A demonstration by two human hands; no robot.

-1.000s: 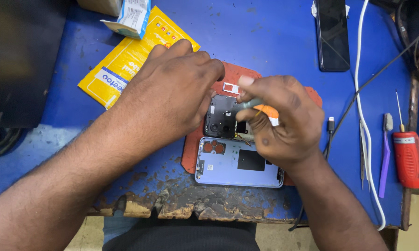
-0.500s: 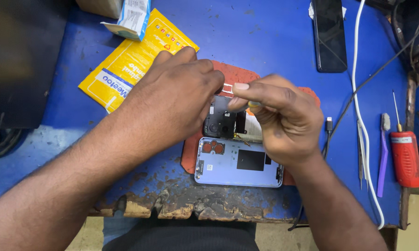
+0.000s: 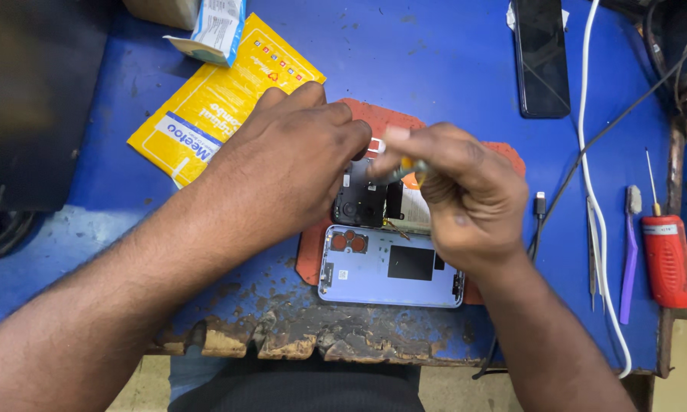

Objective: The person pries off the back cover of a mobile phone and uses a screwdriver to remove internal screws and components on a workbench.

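Note:
An opened phone (image 3: 368,200) with its dark insides showing lies on a red mat (image 3: 374,116) on the blue workbench. Its pale blue back cover (image 3: 393,267) lies inside up just in front of it. My left hand (image 3: 294,172) rests palm down over the phone's left part, steadying it. My right hand (image 3: 465,194) is closed around a small tool with an orange and green grip (image 3: 406,169), tip pointing down at the phone's top. The tool's tip is hidden by my fingers.
A yellow packet (image 3: 221,99) and a small box (image 3: 217,27) lie at the back left. At the right are a black phone (image 3: 542,57), a white cable (image 3: 587,152), tweezers (image 3: 592,244), a purple brush (image 3: 629,252) and a red screwdriver (image 3: 664,252). The bench's front edge (image 3: 313,343) is chipped.
My right hand has shifted slightly left and up, twisting the tool over the phone; it is blurred now. My left hand stays on the phone.

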